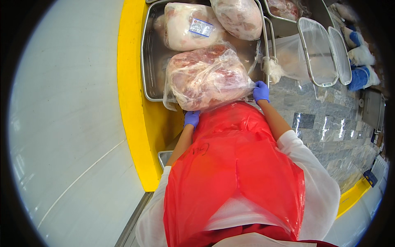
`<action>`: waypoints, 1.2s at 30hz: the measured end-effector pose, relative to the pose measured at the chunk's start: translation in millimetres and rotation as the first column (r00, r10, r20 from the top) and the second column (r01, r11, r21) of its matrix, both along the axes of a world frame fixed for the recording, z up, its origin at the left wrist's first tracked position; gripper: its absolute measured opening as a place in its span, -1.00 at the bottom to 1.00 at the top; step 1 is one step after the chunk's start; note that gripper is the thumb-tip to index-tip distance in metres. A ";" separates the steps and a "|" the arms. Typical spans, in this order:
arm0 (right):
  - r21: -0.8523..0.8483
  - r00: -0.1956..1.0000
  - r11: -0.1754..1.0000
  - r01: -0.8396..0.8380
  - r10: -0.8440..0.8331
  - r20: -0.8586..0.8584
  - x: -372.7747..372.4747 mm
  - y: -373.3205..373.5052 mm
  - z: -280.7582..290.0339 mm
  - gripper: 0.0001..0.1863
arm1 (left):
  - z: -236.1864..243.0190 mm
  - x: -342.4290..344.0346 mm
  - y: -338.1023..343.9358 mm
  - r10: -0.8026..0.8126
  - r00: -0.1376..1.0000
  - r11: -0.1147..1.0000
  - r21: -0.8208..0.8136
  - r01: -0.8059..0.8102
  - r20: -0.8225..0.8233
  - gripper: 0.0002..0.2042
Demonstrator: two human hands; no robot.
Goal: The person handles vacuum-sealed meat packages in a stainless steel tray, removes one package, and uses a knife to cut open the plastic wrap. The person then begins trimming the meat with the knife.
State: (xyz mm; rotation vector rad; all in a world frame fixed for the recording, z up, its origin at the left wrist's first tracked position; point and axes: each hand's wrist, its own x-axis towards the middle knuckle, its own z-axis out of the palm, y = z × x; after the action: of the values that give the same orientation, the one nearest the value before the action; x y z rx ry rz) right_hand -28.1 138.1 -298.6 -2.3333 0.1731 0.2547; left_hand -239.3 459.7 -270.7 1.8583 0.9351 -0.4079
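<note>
A big cut of raw meat (210,76) in loose clear plastic wrap rests at the near edge of a metal bin, close against my red apron (234,164). Gloved in purple, my right hand (261,92) pinches the wrap at its near right corner. My left hand (191,118), in the same kind of glove, grips the near left underside of the wrapped meat, its fingertips partly hidden. Behind it in the bin (145,78) lie a pale wrapped cut with a label (179,26) and another wrapped cut (238,18).
A yellow barrier (131,94) and a pale wall (70,103) run along my left. To the right are more metal bins, one lined with clear plastic (319,53), above a grey tiled floor (312,136). White and blue bundles (360,76) lie at the far right.
</note>
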 end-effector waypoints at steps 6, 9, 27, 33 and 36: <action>0.415 0.967 0.874 0.254 -0.226 -0.116 7.6 8.0 -31.2 -0.82 | 15.1 22.1 13.7 -0.399 0.864 0.906 0.017 0.424 -0.307 -0.42; 0.482 0.797 0.683 0.549 -0.254 -0.547 4.9 10.5 -39.8 -0.82 | 13.0 15.3 27.4 -0.504 0.863 0.862 0.040 0.505 -0.036 -0.50; 0.531 0.531 -0.049 0.846 0.002 -0.847 21.4 90.4 178.3 -0.69 | 182.9 200.6 171.5 0.151 0.977 0.589 -0.807 0.034 0.151 -0.65; 0.602 0.574 -0.078 0.795 -0.224 -0.787 50.8 88.9 190.8 -0.74 | 170.8 191.0 169.9 -0.219 0.963 0.713 -0.647 0.270 0.160 -0.62; 0.609 0.594 0.045 0.792 -0.289 -0.751 16.7 60.6 151.7 -0.73 | 155.9 143.9 176.2 -0.858 0.488 0.459 -0.187 0.869 0.159 -0.50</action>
State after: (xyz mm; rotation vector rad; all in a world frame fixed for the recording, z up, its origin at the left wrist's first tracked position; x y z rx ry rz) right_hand -11.4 198.7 -147.0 -0.7762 0.9286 0.3402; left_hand -95.5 635.9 -114.8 1.9706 -0.2215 -1.0497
